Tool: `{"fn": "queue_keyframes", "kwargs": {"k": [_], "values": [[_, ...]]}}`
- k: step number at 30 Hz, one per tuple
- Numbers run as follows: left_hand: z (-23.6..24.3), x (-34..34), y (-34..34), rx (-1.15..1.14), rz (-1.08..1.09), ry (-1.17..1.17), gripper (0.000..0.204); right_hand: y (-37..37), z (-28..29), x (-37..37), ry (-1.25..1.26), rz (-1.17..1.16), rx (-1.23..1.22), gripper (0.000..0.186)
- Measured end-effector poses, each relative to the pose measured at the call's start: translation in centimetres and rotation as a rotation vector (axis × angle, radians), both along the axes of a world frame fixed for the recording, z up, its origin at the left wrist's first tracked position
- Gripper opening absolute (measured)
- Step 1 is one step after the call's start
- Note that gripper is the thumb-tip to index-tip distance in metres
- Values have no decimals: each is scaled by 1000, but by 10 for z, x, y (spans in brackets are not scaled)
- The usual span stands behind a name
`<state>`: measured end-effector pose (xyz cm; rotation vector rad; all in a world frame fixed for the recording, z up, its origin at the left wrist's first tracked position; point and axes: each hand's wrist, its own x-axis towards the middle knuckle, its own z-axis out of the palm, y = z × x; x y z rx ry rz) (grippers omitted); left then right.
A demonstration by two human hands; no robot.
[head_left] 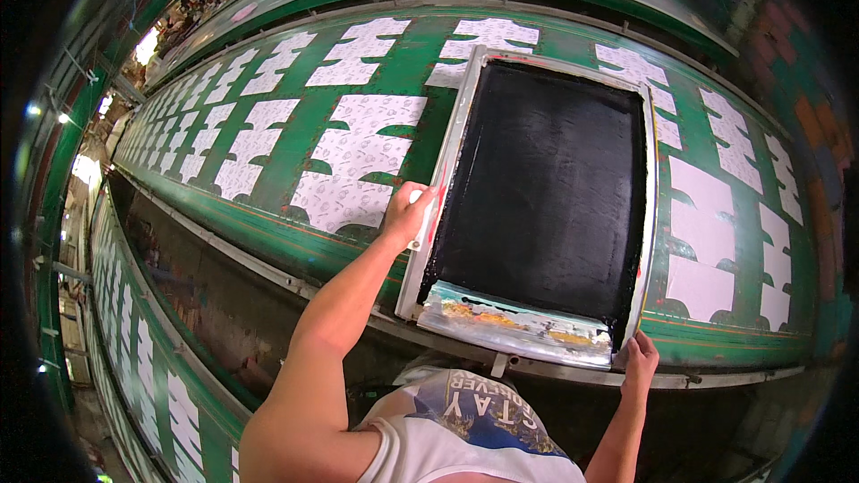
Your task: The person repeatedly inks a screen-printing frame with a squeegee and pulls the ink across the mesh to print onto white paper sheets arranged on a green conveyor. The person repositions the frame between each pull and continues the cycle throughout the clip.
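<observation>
I see R hand w/ fingers narrow at near R corner of black screen frame, if gripping I can't tell, L hand wrapped round its side handle, frame btwn both on green table, white pieces beyond.

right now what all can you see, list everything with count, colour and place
frame: one, silver-grey, over the middle table
panel: one, black, inside the frame
strip: one, silver with yellow smears, frame's near end
handle: one, white, frame's left side
pieces: many, white, mostly patterned, on the tables
tables: at least two, green, middle and lower left
lights: several, white, far left
bricks: many, orange-red, right edge
shirt: one, white with blue print, bottom
left grip: one, bare, on the handle
right grip: one, bare, at the frame's lower right corner
</observation>
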<state>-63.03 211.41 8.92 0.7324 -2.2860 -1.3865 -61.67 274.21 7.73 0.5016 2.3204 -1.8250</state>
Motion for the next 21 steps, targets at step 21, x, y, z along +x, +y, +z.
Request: {"fn": "queue_keyframes", "kwargs": {"k": [21], "values": [[-5, -7, 7, -88, 12, -192, 28, -182, 103, 51, 656, 1078, 968, 46]]}}
